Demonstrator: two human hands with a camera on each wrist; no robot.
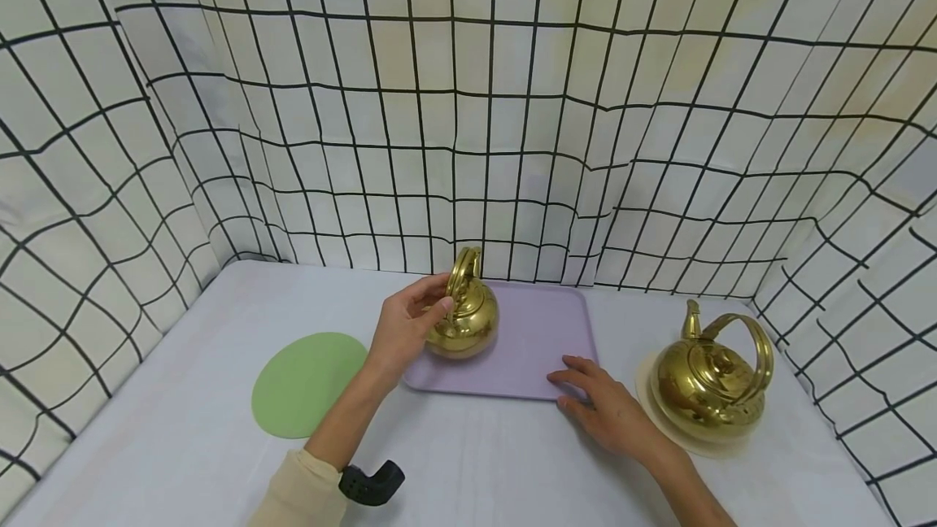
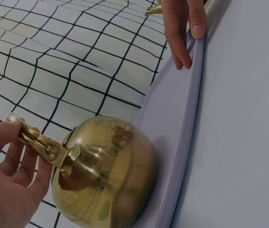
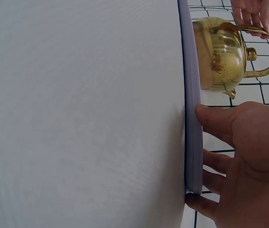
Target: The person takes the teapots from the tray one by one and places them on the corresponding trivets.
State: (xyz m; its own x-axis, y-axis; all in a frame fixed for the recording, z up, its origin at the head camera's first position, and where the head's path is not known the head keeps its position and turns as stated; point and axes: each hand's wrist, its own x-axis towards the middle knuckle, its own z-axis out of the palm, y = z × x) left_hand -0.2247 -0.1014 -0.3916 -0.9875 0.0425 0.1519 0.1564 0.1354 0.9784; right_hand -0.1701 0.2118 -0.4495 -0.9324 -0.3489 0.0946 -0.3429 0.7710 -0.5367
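A shiny gold kettle [image 1: 468, 324] stands on the left half of a light purple tray [image 1: 542, 340]. My left hand [image 1: 410, 320] holds its arched handle [image 2: 39, 145] between thumb and fingers, seen closely in the left wrist view. My right hand [image 1: 603, 405] rests at the tray's front right corner, fingers fairly straight; in the right wrist view its thumb [image 3: 215, 116] lies at the tray rim. To the right of that hand, a second gold kettle [image 1: 710, 389] sits on a round cream mat [image 1: 655, 409], its handle upright.
A round green mat [image 1: 303, 381] lies left of the tray, beside my left forearm. White cloth covers the table [image 1: 468, 462]. A white wall with a black grid [image 1: 512, 120] encloses the back and both sides. A black strap piece [image 1: 373, 484] sits at my left wrist.
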